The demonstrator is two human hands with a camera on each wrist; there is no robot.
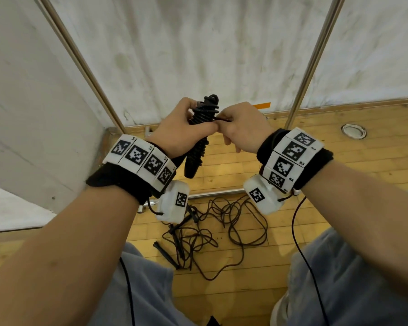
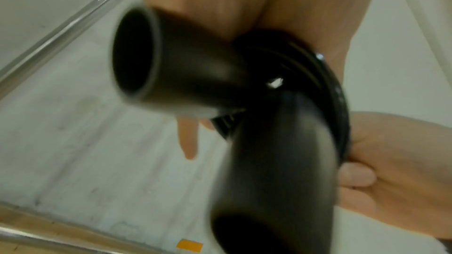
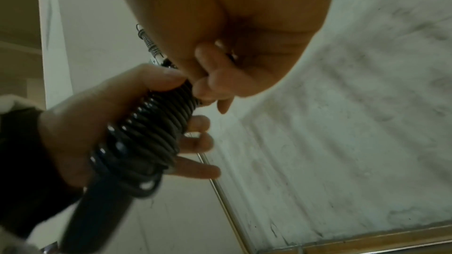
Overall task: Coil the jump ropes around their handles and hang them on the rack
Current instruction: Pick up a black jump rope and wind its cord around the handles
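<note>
A black jump rope point(image 1: 199, 135) is wound in tight turns around its two handles, held upright at chest height. My left hand point(image 1: 181, 131) grips the wrapped handles point(image 3: 149, 132) around the middle. My right hand point(image 1: 242, 127) pinches the rope's end point(image 1: 218, 118) against the top of the coil. In the left wrist view the two bare handle ends point(image 2: 171, 65) point at the camera, blurred. A metal spring fitting point(image 3: 149, 41) sticks out at the coil's top. Another black jump rope point(image 1: 212, 229) lies loose and tangled on the wooden floor below.
Two slanted metal rack poles point(image 1: 85, 71) point(image 1: 313, 62) rise in front of a white wall. A low rack bar point(image 1: 217, 192) runs along the floor. Orange tape point(image 1: 262, 105) marks the wall base. My knees in grey trousers point(image 1: 353, 278) frame the loose rope.
</note>
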